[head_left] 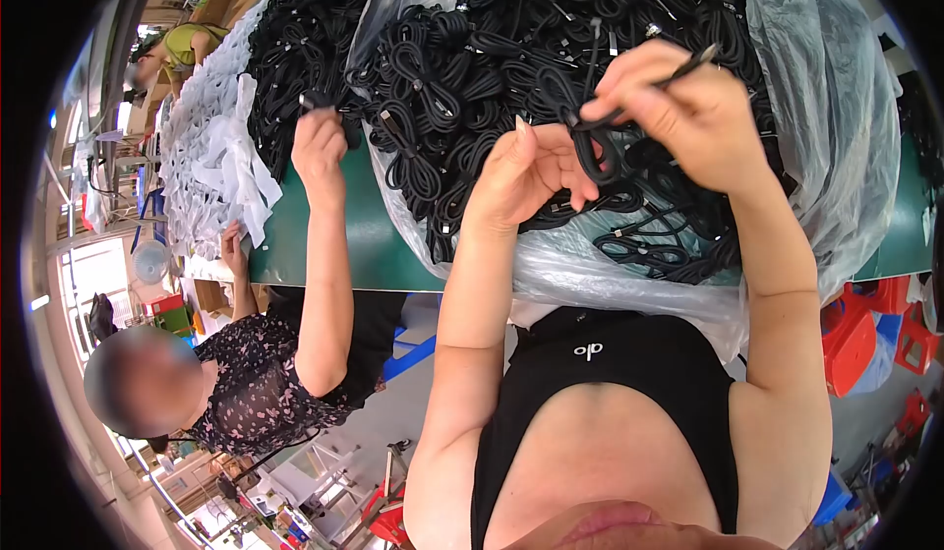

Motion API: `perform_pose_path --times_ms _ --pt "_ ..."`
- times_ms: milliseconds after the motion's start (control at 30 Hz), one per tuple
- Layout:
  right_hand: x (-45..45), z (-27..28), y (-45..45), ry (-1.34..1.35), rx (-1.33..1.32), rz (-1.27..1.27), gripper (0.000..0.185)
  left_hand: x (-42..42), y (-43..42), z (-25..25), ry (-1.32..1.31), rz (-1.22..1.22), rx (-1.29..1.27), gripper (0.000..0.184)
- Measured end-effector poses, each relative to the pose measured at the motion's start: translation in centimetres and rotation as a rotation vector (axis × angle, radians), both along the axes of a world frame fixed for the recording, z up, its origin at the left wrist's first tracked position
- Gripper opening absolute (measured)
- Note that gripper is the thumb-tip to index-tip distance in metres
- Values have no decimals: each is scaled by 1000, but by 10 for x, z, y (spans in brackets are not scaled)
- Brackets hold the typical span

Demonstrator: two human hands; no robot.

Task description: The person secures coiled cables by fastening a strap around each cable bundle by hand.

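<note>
A coiled black cable hangs between my two hands over the pile. My right hand is closed on this cable, pinching it between thumb and fingers near its top. A thin dark piece with a lighter tip sticks out behind those fingers; whether it is the cable's end I cannot tell. My left hand is turned palm up beside the coil, thumb raised apart and fingers loosely curved at the coil's lower part. Below lies a large heap of bundled black cables, several showing metal plugs, in a clear plastic bag.
The green table carries the heap. At the left, a co-worker's hand reaches to more black cables, near a pile of white pieces. Another person is farther back. Red stools stand at the right.
</note>
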State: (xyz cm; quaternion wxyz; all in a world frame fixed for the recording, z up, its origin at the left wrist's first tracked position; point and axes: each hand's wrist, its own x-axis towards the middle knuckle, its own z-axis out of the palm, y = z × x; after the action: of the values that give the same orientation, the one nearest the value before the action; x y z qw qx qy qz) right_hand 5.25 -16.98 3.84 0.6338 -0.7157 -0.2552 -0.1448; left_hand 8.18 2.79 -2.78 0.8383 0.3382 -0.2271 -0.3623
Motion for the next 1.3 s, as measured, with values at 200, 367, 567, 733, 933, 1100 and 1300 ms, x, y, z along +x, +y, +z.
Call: perform_pose_path --times_ms 200,367,567,733,933,1100,1300 --pt "-4 -12 11 -242 -398 118 26 1 -7 -1 24 280 -24 38" --pt "-2 -4 1 42 -362 255 25 5 -8 -10 -144 477 -29 37" --pt "-7 -9 8 92 -421 -90 11 -5 -11 -1 -153 531 140 45" --pt "-9 -13 14 -45 -531 -184 12 0 -7 -2 -80 445 46 48" --pt "-12 -24 21 -84 -442 -208 12 -3 -19 -12 -70 461 -11 42" --pt "-14 -28 29 -123 -392 -255 12 -14 -26 -7 -11 369 -67 40" --pt "-13 -24 29 -98 -445 -321 13 -15 -29 -14 7 394 -22 40"
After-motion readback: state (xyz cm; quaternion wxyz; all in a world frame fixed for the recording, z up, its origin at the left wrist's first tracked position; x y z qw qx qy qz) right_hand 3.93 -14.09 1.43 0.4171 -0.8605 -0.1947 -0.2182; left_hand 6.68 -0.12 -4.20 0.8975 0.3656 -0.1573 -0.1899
